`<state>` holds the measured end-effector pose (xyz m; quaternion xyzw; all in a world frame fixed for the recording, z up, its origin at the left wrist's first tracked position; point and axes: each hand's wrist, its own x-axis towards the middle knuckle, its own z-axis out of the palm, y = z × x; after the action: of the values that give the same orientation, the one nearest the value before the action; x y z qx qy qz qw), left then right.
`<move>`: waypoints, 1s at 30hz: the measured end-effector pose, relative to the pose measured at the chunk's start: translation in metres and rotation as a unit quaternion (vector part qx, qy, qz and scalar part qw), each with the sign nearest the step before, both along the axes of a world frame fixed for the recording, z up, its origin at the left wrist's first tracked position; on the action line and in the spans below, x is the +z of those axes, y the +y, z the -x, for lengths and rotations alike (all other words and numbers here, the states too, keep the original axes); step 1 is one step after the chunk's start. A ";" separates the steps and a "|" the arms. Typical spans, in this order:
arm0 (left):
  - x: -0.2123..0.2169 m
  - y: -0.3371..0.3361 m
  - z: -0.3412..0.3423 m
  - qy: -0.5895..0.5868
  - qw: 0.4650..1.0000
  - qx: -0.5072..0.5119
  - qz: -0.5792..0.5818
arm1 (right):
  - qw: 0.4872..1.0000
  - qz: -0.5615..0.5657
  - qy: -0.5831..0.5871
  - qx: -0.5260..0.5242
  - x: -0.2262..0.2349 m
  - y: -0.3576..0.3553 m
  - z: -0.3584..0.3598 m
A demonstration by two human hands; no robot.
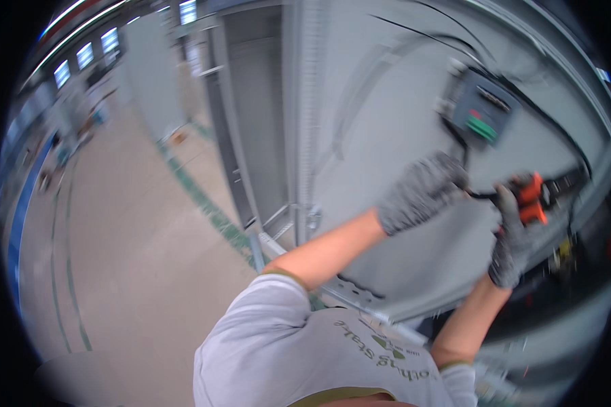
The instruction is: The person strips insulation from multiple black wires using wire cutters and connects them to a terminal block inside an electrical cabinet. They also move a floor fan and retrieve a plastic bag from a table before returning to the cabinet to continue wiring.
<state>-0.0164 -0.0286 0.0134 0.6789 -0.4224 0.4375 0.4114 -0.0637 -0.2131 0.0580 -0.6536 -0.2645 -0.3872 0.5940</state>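
Two hands in grey knitted work gloves: left hand (421, 192), right hand (512, 237). One orange-and-black hand tool (531, 197), gripped by the right hand. One dark grey box-shaped electrical unit (483, 107) bearing one red and one green marking. One large pale grey metal cabinet panel (387, 122). Several black cables (523, 91); exact count indistinct through blur.
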 end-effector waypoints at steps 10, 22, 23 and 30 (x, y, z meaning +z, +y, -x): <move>0.011 -0.002 0.020 0.025 0.996 0.066 -0.048 | 0.991 0.026 0.047 0.124 -0.011 0.011 -0.041; 0.008 0.005 0.013 0.220 0.975 0.011 -0.037 | 0.976 0.063 0.117 0.174 -0.009 0.015 -0.076; 0.010 0.004 0.014 0.238 0.971 -0.012 -0.023 | 0.973 0.064 0.116 0.189 -0.010 0.012 -0.077; -0.007 0.008 0.001 0.236 0.961 -0.140 -0.022 | 0.989 0.003 0.097 0.110 -0.019 -0.012 -0.055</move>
<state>-0.0178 -0.0209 0.0066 0.7057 -0.4134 0.1939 0.5417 -0.0089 -0.2249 0.0390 -0.6567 -0.2765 -0.2535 0.6542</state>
